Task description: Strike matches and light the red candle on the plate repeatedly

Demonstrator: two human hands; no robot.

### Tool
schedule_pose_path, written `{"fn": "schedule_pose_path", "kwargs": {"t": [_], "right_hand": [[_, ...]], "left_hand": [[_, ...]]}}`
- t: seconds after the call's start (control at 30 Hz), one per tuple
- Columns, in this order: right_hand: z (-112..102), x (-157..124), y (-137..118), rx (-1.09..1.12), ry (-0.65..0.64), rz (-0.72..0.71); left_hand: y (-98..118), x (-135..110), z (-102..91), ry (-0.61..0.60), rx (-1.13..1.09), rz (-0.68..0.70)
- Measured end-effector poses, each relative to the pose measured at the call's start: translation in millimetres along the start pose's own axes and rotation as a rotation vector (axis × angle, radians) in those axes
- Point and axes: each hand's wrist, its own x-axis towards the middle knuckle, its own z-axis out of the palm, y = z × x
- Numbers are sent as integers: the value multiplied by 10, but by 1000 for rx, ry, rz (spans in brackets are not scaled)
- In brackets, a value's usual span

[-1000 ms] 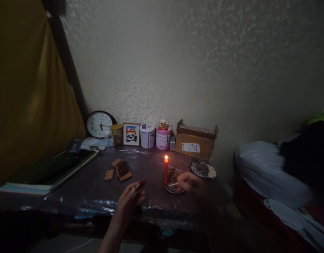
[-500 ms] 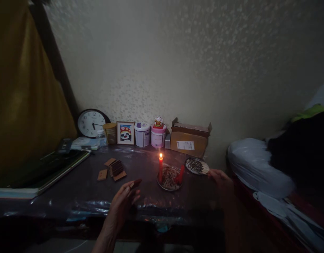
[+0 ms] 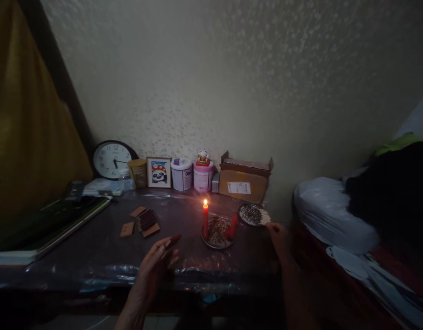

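My left hand is closed around a small flat dark-red and tan matchbox-like piece, held over the front of the table. At the right, my right hand pinches the pale end of a matchstick at the rim of a small round plate. Several matchsticks with dark heads lie on that plate. Between my hands, a lit red candle stands upright on a metal dish. A shorter red candle leans on the dish's right side, among dark and pale bits.
Brown cards and dark strips lie on the table's left. Along the wall are a clock, a panda picture, two tins and a cardboard box. White bags are at the right.
The view has shifted slightly, so things appear a little further left. Both hands keep their holds, the right still at the matchstick plate.
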Motion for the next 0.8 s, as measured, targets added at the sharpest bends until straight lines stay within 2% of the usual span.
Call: {"fn": "schedule_pose_path", "kwargs": {"t": [0.3, 0.53, 0.8], "right_hand": [[104, 2, 15, -98, -33, -18], [111, -15, 8, -144, -37, -22], [105, -37, -31, -136, -47, 10]], "left_hand": [[12, -16, 5, 25, 19, -17], [28, -38, 40, 12, 50, -18], [38, -44, 86, 63, 52, -23]]}}
